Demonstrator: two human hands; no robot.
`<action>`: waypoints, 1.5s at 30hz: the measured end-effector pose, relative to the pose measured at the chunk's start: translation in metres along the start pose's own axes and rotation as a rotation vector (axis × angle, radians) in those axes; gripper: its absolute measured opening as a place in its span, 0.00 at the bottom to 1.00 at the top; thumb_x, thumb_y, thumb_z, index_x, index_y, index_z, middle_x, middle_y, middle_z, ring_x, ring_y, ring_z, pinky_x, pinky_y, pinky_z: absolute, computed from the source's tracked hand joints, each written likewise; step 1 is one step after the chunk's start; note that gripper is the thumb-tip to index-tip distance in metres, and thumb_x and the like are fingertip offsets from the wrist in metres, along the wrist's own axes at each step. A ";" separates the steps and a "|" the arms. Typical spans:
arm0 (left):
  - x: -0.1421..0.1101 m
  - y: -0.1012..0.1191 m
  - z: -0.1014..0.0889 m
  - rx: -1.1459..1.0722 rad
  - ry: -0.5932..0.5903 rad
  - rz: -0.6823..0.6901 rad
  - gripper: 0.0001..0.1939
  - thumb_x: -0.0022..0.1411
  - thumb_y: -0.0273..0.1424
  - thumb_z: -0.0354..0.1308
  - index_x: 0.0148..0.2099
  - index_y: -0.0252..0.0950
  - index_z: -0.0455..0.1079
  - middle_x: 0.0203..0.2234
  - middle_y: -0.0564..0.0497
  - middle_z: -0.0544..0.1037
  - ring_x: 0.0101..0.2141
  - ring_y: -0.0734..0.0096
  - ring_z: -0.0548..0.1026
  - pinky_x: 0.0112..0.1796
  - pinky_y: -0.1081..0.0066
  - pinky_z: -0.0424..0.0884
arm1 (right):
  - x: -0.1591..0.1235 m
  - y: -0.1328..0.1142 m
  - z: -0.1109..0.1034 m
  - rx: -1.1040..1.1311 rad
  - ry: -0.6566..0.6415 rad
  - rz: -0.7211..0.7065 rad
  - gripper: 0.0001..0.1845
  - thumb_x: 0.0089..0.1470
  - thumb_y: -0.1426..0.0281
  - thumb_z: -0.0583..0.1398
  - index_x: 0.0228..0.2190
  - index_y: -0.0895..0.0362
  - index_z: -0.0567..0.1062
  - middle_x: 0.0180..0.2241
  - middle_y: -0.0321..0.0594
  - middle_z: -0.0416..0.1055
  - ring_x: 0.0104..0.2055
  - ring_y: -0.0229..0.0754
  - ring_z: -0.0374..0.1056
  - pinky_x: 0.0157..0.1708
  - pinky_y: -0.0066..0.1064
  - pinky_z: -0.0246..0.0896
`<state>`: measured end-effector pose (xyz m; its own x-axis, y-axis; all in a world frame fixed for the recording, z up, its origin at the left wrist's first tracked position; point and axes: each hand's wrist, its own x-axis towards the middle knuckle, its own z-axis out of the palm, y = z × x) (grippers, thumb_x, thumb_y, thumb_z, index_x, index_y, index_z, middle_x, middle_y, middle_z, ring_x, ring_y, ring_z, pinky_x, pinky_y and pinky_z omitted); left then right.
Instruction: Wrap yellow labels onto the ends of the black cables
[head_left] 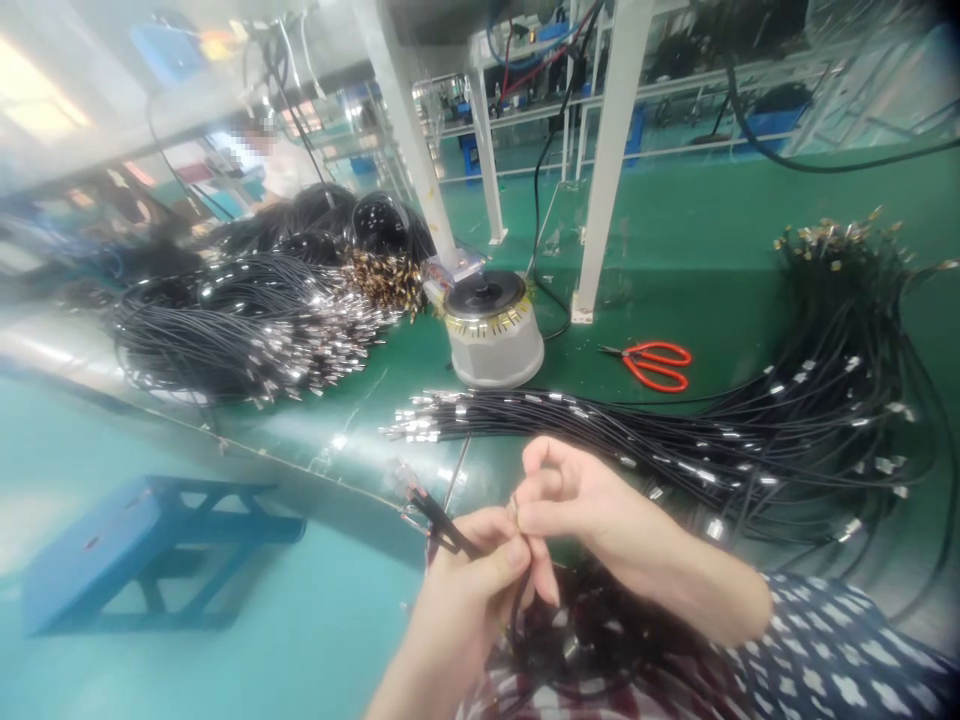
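Observation:
My left hand (484, 570) is closed around a few black cables (439, 522), whose stripped or metal-tipped ends stick out to the upper left. Close above its thumb, my right hand (566, 495) pinches something small at the fingertips; its kind cannot be made out. More dark cable hangs over my lap below the hands. Just beyond them a long bundle of black cables (570, 412) with silvery ends lies on the green tabletop (570, 360).
Red-handled scissors (664, 375) lie past the bundle. A white round device (495, 350) with a black top and yellowish strips stands by a table post. Coiled cables (232, 320) pile up at left. A blue stool (112, 540) is on the floor; a person (281, 165) sits beyond.

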<state>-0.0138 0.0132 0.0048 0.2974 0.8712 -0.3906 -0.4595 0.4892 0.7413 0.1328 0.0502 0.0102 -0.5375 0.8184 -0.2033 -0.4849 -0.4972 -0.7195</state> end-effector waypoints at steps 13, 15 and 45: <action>0.011 0.000 -0.012 -0.019 -0.092 -0.071 0.14 0.49 0.38 0.70 0.27 0.31 0.75 0.17 0.50 0.74 0.15 0.82 0.61 0.18 0.78 0.49 | -0.020 -0.006 0.004 -0.852 -0.072 -0.466 0.09 0.60 0.69 0.57 0.41 0.53 0.76 0.37 0.42 0.75 0.38 0.43 0.71 0.41 0.36 0.65; 0.011 0.003 -0.013 -0.027 -0.083 -0.079 0.11 0.49 0.34 0.71 0.29 0.31 0.75 0.18 0.52 0.72 0.18 0.80 0.64 0.21 0.78 0.54 | -0.031 0.001 0.010 -1.203 -0.077 -0.757 0.12 0.57 0.75 0.59 0.41 0.53 0.77 0.42 0.44 0.76 0.42 0.45 0.71 0.43 0.35 0.64; -0.007 0.002 0.004 0.411 0.021 0.053 0.18 0.53 0.38 0.67 0.42 0.34 0.70 0.18 0.57 0.71 0.21 0.75 0.67 0.26 0.74 0.64 | 0.007 -0.016 0.012 -0.764 -0.169 -0.191 0.05 0.54 0.70 0.62 0.27 0.56 0.75 0.31 0.34 0.66 0.32 0.36 0.65 0.33 0.28 0.61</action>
<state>-0.0136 0.0081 0.0111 0.2628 0.8977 -0.3536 -0.0999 0.3899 0.9154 0.1289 0.0602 0.0286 -0.6194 0.7845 0.0283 -0.0061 0.0313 -0.9995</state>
